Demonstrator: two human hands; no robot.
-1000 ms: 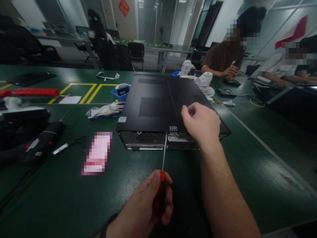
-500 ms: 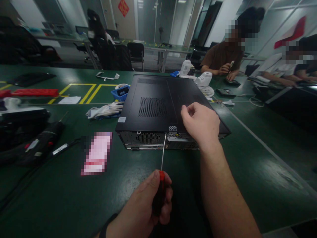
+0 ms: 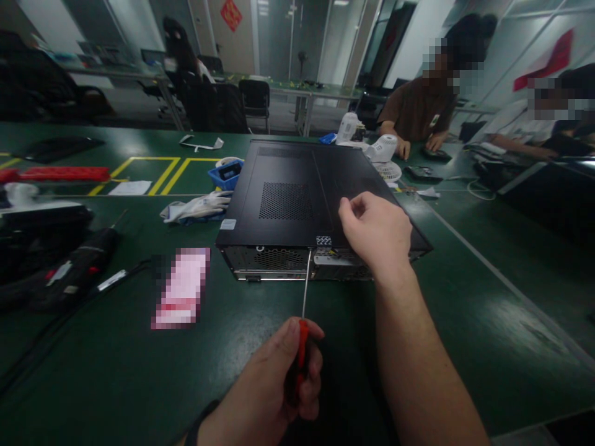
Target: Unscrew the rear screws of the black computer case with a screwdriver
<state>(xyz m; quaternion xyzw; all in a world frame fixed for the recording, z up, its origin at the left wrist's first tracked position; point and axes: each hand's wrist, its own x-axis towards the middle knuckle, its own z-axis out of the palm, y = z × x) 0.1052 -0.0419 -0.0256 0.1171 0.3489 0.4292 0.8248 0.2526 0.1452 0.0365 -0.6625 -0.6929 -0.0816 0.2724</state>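
Observation:
A black desktop computer case [image 3: 325,179] lies flat on the green table, its rear panel with vents and ports facing me. My left hand [image 3: 295,365] is wrapped round the red and black handle of a screwdriver [image 3: 305,297]. The metal shaft reaches up to the case's rear edge, left of a small patterned label [image 3: 324,240]; its tip is too small to make out. Resting on the right part of the case top, my right hand [image 3: 376,226] is curled closed. Its palm side is hidden, so anything within the fingers cannot be seen.
Left of the case lie work gloves [image 3: 198,206], a blue bin [image 3: 226,174], a pixelated pink-white item [image 3: 182,288] and a black power tool [image 3: 81,266]. White appliance parts [image 3: 383,148] stand behind it at right. Two people work across the table at right.
The screwdriver handle has turned in my left hand, showing more red, and the index finger has extended slightly. My right hand stays put. A person opposite has lowered one hand to the table.

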